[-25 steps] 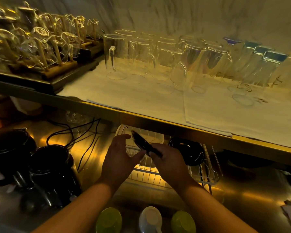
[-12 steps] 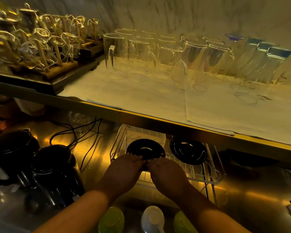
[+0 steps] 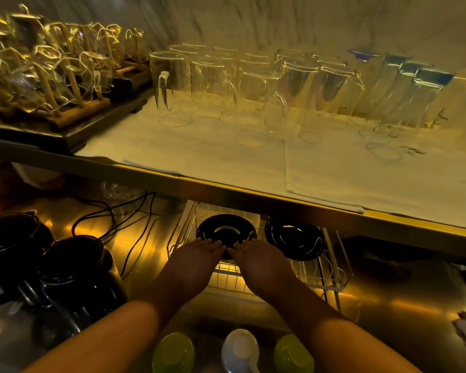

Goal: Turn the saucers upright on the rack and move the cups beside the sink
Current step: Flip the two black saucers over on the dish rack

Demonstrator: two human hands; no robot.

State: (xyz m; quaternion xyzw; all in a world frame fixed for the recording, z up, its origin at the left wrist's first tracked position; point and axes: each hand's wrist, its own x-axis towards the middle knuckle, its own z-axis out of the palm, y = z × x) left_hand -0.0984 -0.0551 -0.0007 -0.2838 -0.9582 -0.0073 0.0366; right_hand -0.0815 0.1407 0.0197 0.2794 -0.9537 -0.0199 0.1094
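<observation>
Resting both hands on the near rim of one glossy black round saucer, fingers curled narrow over its edge; whether either hand really pinches it or only steadies it, cannot tell.

Left of the left hand: two dark glass jugs and loose black cables on the steel counter. Risk: an elbow swinging out on withdrawal could knock a jug or snag a cable.

At the fingertips: the saucer sits face up on the wire dish rack, just under the front lip of the brass-edged shelf. Risk: lifting it steeply would likely clip that lip. The rack wires are thin and the glaze looks slick, so letting go before it seats flat could let it slide or tip through a gap.

Right hand mirrors the left. Just beyond it a second black saucer lies on the same rack, near the first, apart as far as visible. Risk: nudging the first sideways could clack the two together and chip a rim.

Below the forearms, near the bottom edge: two lime-green cups with a white cup between them. Probably the cups still to move; pulling the arms straight back could bump them.

Above the hands, upturned clear glasses on the shelf cloth stay out of reach, low risk. Dim light hides the rack's far side.
</observation>
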